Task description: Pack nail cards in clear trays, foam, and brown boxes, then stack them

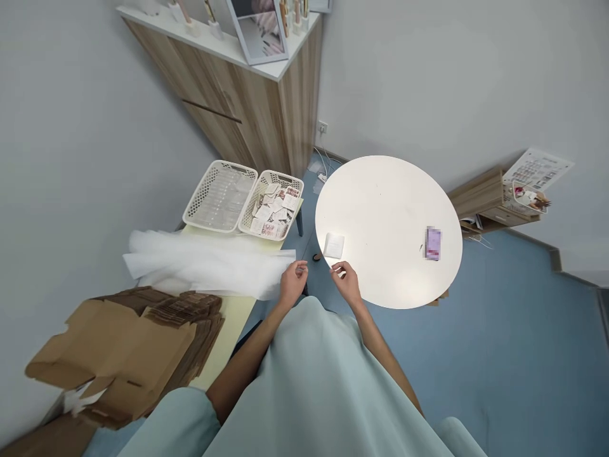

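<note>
My left hand (294, 283) hovers at the right end of a pile of white, filmy packing sheets (209, 263). Its fingers are loosely bent with a gap between them, and I see nothing held. My right hand (347, 283) is at the near left edge of a round white table (390, 209). Its thumb and fingers are bent and slightly apart, with no object visible in them. Just beyond those fingertips, a small white square packet (333, 245) lies flat on the tabletop.
Left of me, a pale yellow table (235, 324) bears flattened brown cardboard boxes (114, 343), a basket of clear plastic pieces (221, 195) and a basket of small printed packets (272, 206). A blurred purple item (432, 244) lies on the round table. Behind stands a wooden cabinet (257, 120).
</note>
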The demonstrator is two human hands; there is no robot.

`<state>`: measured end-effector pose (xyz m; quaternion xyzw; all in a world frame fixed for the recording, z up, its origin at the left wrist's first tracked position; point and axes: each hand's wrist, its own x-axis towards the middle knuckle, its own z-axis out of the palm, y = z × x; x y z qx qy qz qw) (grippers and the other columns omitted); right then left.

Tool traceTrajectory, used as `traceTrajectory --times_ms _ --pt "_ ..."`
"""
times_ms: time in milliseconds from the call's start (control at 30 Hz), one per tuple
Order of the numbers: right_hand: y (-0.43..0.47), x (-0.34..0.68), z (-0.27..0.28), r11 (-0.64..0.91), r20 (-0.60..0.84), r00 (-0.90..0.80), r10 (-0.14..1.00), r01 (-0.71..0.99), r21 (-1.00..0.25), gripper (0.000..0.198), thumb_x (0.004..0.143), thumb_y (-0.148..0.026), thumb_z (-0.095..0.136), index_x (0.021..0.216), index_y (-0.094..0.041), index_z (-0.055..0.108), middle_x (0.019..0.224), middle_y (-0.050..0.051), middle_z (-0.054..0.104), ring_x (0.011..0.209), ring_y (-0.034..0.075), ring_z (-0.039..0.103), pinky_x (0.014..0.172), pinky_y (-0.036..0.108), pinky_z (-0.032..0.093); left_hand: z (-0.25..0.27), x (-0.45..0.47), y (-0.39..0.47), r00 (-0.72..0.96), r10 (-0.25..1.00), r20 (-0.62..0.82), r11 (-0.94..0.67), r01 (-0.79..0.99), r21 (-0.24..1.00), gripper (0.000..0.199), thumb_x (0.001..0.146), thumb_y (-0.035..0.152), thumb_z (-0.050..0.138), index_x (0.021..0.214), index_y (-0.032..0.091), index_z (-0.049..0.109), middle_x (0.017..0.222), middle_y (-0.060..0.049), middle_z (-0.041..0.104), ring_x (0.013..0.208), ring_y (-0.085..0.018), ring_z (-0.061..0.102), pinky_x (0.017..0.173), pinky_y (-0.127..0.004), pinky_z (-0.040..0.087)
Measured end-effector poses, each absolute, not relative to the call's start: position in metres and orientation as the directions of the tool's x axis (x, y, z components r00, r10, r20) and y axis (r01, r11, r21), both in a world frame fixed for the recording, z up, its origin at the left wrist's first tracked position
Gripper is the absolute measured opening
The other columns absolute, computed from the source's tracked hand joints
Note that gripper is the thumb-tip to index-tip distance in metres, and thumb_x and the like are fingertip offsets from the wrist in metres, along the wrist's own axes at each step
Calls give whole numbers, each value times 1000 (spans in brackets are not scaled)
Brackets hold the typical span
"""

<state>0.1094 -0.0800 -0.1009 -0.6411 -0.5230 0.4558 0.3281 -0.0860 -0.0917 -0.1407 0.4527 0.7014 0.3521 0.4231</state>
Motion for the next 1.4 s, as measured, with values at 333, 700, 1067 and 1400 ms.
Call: traceTrajectory --times_ms 333,700,1067,1400 --pt "-139 84 -108 -239 -259 -66 964 226 -944 23 84 -46 65 86 -23 63 99 8 75 83 22 65 72 33 50 -97 -84 -191 -351 921 -166 309 401 862 25 94 32 58 113 21 71 101 -7 75 86 -20 72 80 -33 61" --pt "-181 41 -93 -149 -216 -266 940 251 -957 25 83 -48 67 85 -24 66 102 9 76 92 24 67 74 33 49 -80 -173 -283 -634 764 -120 478 429 766 32 95 36 56 118 20 70 105 -9 76 92 -22 72 87 -35 61" --pt "-206 -35 -77 -69 -188 -310 932 358 -931 24 85 -48 67 89 -24 68 103 8 78 89 23 67 71 33 49 -129 -345 -349 -605 767 -212 637 683 356 49 89 54 67 119 15 72 124 -22 69 123 -41 62 108 -51 50" --pt "-242 -133 -84 191 -200 -613 764 511 -838 10 91 -33 68 95 -26 74 112 4 79 99 23 69 89 37 55 -145 -386 -357 -521 821 -234 544 589 597 34 98 49 56 99 25 79 110 -11 79 99 -30 73 90 -38 57"
